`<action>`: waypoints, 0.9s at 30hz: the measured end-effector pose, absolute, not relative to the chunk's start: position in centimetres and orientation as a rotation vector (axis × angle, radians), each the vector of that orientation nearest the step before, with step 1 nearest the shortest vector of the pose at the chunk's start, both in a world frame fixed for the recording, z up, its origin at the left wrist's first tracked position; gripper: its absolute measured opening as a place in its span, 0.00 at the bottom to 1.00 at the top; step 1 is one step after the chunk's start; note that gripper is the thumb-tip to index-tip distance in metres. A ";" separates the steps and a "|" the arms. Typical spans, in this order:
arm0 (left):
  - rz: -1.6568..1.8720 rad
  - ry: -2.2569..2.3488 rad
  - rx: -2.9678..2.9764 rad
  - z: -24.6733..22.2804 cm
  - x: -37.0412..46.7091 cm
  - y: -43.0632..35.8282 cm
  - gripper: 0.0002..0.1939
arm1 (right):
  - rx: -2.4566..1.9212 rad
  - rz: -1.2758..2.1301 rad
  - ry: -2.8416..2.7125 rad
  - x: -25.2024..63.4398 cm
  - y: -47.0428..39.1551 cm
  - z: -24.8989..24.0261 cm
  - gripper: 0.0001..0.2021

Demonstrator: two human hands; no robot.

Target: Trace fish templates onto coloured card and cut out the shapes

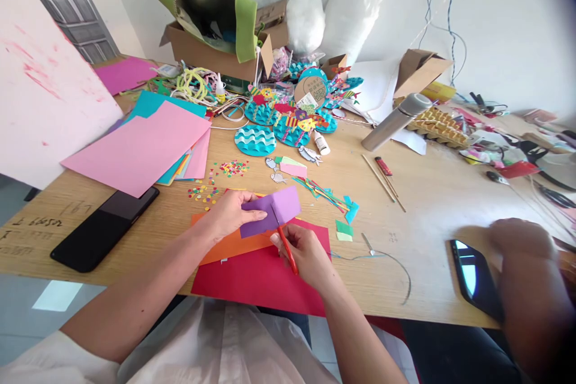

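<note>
A purple paper [258, 225] is pinched between the thumb and fingers of my left hand [234, 213]. My right hand [302, 249] grips red-handled scissors [288, 249], whose blades meet the purple paper near its middle. Under both hands lie an orange sheet [218, 250] and a red sheet [256, 282] at the table's front edge. Colourful confetti [234, 168] is scattered beyond my left hand. Thin paper strips [330, 197] lie beyond my right hand, close to small grey fish cutouts [278, 177].
Pink sheets [148, 144] and a black phone [101, 231] are on the left. Decorated blue discs [255, 140], a grey flask [396, 123] and a cardboard box [211, 63] stand farther back. Another person's hand [522, 240] rests by a phone [477, 279] on the right.
</note>
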State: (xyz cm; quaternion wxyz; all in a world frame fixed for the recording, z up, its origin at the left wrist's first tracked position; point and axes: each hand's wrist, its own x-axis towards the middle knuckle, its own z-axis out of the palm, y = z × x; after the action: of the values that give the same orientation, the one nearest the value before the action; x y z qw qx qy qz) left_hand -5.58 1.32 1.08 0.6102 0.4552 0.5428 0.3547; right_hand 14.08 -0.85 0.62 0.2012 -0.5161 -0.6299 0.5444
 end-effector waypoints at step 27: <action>0.757 1.145 1.030 1.1 -5.8 1.2 0.13 | -1.323 1.741 -1.633 14.3 -0.3 0.9 0.22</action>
State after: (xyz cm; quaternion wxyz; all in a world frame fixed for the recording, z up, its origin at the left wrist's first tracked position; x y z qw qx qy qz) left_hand -5.80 1.17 1.15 0.6540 0.4541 0.5047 0.3337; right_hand 14.32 -0.34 0.86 0.2048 -0.4746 -0.5856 0.6244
